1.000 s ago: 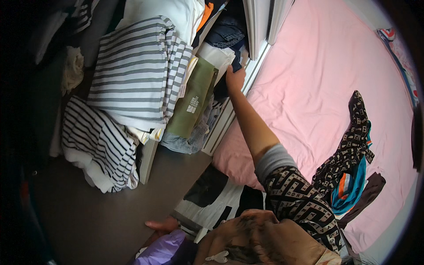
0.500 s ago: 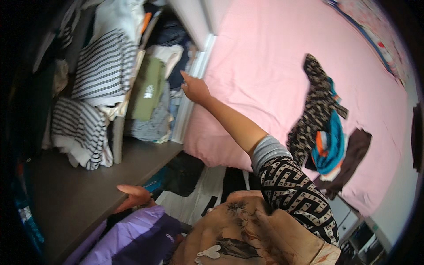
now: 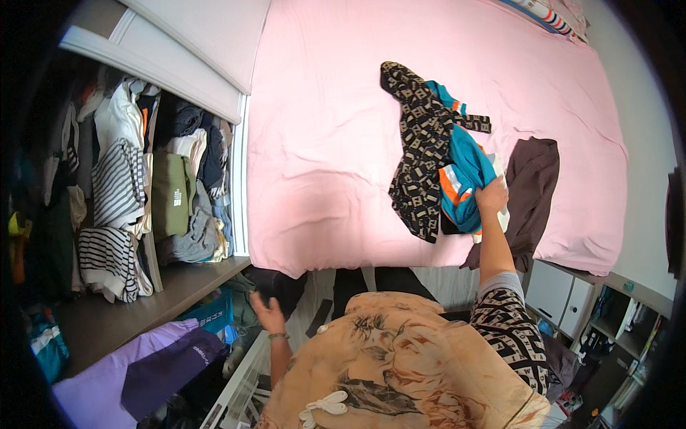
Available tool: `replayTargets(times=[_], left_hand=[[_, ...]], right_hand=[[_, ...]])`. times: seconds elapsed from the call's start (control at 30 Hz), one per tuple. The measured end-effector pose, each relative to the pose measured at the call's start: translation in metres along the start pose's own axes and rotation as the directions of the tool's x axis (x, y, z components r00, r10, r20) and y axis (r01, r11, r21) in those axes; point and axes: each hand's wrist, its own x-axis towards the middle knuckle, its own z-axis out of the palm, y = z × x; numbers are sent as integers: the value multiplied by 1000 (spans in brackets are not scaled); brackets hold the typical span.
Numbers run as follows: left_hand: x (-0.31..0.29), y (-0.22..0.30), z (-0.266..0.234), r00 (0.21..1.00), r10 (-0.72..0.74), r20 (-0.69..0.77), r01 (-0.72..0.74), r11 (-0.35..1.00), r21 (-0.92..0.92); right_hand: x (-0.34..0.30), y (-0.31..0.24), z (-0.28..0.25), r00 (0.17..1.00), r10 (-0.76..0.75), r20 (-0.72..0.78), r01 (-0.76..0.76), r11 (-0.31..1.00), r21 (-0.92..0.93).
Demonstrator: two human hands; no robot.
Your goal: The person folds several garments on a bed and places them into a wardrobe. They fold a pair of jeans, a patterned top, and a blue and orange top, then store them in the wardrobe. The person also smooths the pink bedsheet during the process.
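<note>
On the pink-covered bed (image 3: 314, 107), my right hand (image 3: 493, 194) closes on the edge of a teal garment (image 3: 468, 154) with orange and white bands. Its fingertips are partly hidden in the cloth. Beside the teal garment, on its left, lies a black garment with a beige pattern (image 3: 421, 143), overlapping it. A dark brown garment (image 3: 532, 182) is spread to the right of my hand, with some white cloth between. My left hand (image 3: 270, 314) hangs near the bed's front left corner, empty, its fingers apart.
Left, an open wardrobe holds stacked clothes, among them striped tops (image 3: 118, 186) and a folded olive garment (image 3: 170, 193), above a dark shelf ledge (image 3: 164, 297). Purple cloth (image 3: 136, 365) lies below it. A white cabinet (image 3: 564, 300) and shelves stand at the right.
My right hand has moved from beside the wardrobe clothes across to the teal garment on the bed. The view has swung right. My left hand remains empty, now beyond the wardrobe ledge.
</note>
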Motion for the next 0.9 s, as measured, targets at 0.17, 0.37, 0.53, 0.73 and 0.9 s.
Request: replayTargets(times=[0.17,0.37,0.53,0.73,0.9], left_hand=[[-38,38,55,901,214,378,-113,956,-272],[-48,85,47,793,170,585,-49,975,-216],[-73,70,51,804,91,588,-47,995,-90],[-92,27,75,791,-2,612,222,933,-284],[-58,77,75,799,-157,580,558,551,-620]], right_hand=[[13,16,16,934,-290,-208,289,957,-37],[24,-86,81,839,-540,65,327,597,733],[45,-160,134,892,-320,320,61,785,616],[28,-183,115,857,-282,432,-438,42,898],[-54,-185,15,551,-798,246,-815,-450,366]])
